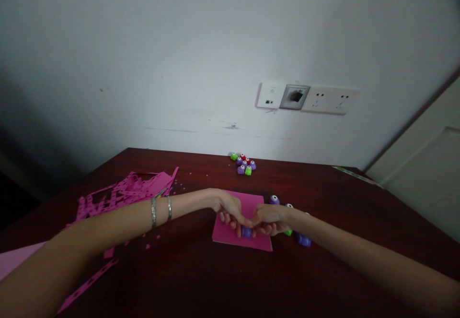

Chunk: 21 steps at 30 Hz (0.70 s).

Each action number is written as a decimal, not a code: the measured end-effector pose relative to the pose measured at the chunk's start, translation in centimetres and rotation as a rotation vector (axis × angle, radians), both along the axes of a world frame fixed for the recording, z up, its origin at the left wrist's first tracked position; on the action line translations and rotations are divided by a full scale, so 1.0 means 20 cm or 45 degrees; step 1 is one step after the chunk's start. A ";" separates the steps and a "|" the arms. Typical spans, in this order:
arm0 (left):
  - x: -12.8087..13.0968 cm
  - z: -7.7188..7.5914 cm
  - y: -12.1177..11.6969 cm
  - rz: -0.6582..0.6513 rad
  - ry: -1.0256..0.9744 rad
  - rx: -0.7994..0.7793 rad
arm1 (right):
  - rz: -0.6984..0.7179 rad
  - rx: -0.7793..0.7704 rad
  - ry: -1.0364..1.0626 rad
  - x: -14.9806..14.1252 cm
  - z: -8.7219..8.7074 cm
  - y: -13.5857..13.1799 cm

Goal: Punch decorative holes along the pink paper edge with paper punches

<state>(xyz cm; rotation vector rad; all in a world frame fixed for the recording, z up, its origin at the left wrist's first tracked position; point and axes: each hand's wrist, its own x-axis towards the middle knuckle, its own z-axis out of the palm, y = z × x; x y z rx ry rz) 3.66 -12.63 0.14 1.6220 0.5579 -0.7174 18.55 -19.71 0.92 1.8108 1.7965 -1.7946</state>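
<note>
A pink sheet of paper lies on the dark red wooden table. My left hand and my right hand meet over it, fingers curled together around a small purple paper punch that sits on the sheet. My left wrist wears two silver bangles. Close to my right hand lie more small punches: a purple one, a green one partly hidden under my hand, and another purple one.
A cluster of several green, red and purple punches sits near the table's far edge. Punched pink paper scraps pile at the left, with strips nearer me. Wall sockets are on the white wall. A door stands at right.
</note>
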 end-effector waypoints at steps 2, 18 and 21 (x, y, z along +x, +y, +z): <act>0.00 0.00 0.00 0.008 -0.003 -0.062 | 0.012 -0.122 0.062 0.00 0.00 0.00; -0.11 0.10 -0.07 0.297 -0.395 0.765 | -0.073 0.419 -0.146 0.00 -0.05 -0.13; -0.17 0.09 -0.04 0.383 -0.621 1.038 | -0.097 0.693 -0.324 -0.01 -0.07 -0.18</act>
